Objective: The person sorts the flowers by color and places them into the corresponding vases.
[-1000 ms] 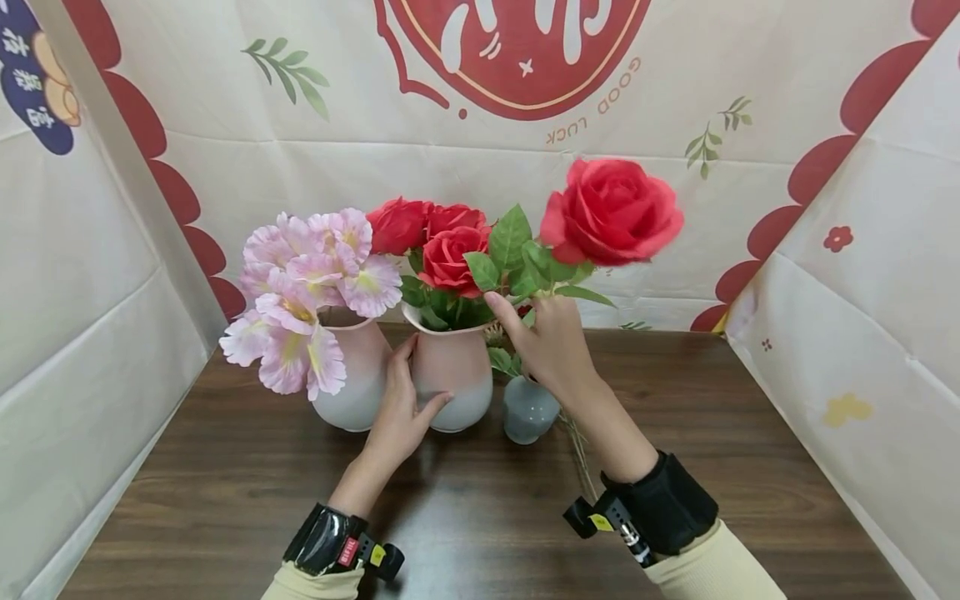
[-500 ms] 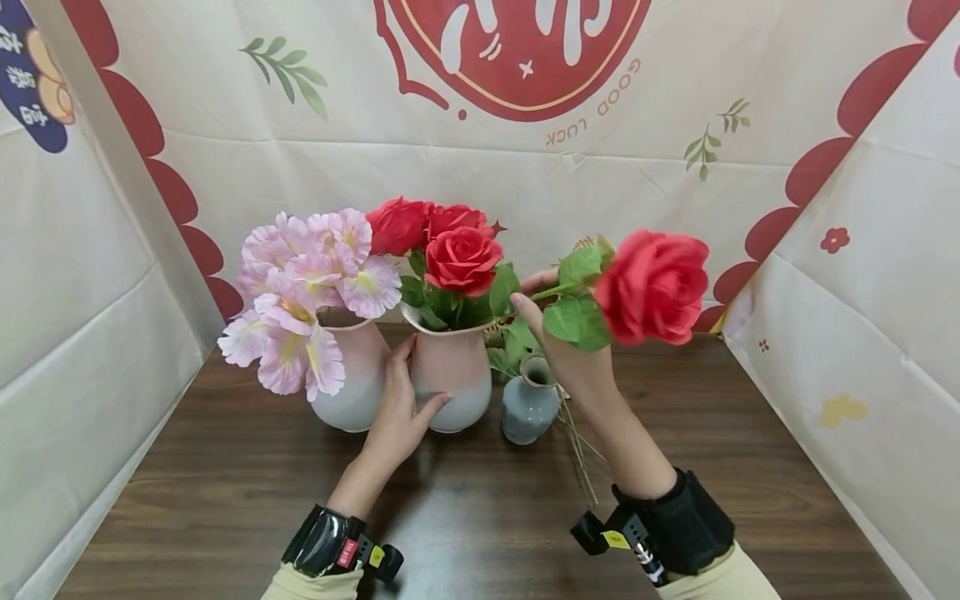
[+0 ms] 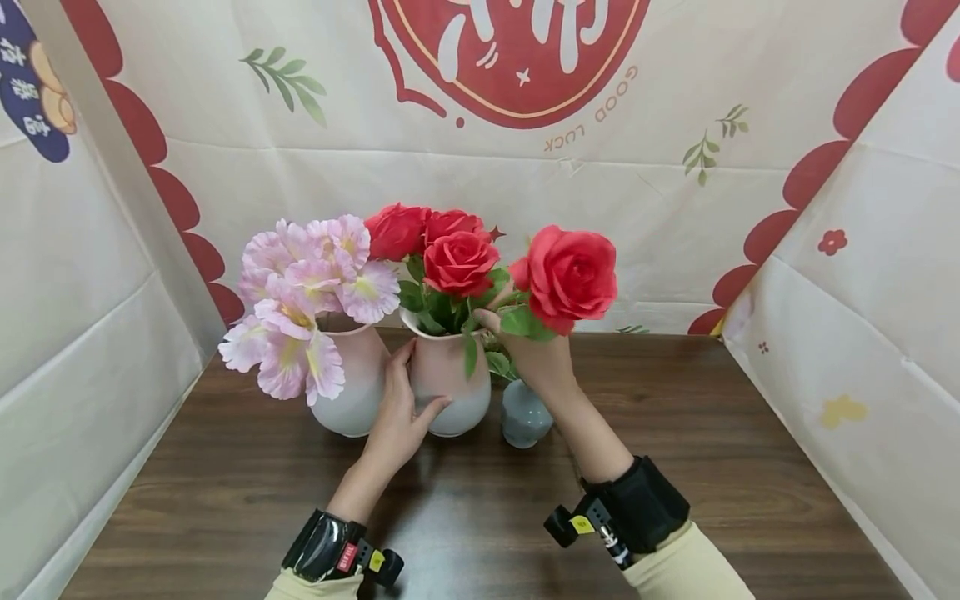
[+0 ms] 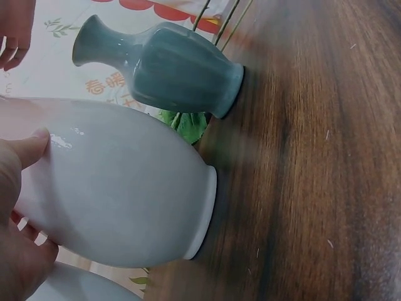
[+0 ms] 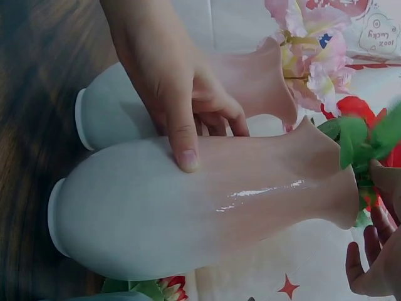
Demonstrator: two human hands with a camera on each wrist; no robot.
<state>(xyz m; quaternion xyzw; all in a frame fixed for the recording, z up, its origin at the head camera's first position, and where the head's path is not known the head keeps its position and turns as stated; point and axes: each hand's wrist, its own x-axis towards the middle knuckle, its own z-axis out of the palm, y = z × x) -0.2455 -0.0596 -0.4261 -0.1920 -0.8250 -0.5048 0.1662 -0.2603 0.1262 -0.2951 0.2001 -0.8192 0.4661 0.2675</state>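
Observation:
My left hand [image 3: 400, 417] grips the side of a pink-and-white vase [image 3: 456, 379], thumb on its front and fingers around its left side. Several red roses [image 3: 459, 262] with green leaves stand in this vase. At the right of its mouth my right hand [image 3: 542, 360] pinches the leafy stem of another red rose [image 3: 573, 277], whose bloom leans to the right over the hand. In the right wrist view the green leaves [image 5: 354, 141] of a rose lie at the vase's rim, beside the right fingers. Where the held stem ends is hidden.
A matching vase [image 3: 351, 379] with pink-lilac flowers [image 3: 315, 292] stands close on the left. A small grey-blue vase [image 3: 527, 415] is just right of the gripped vase, below my right forearm. Stems [image 4: 225, 22] lie behind it on the wooden table [image 3: 720, 467].
My right hand tipped the rose down to the right, then brought it back left toward the vase mouth. My left hand kept its grip on the vase.

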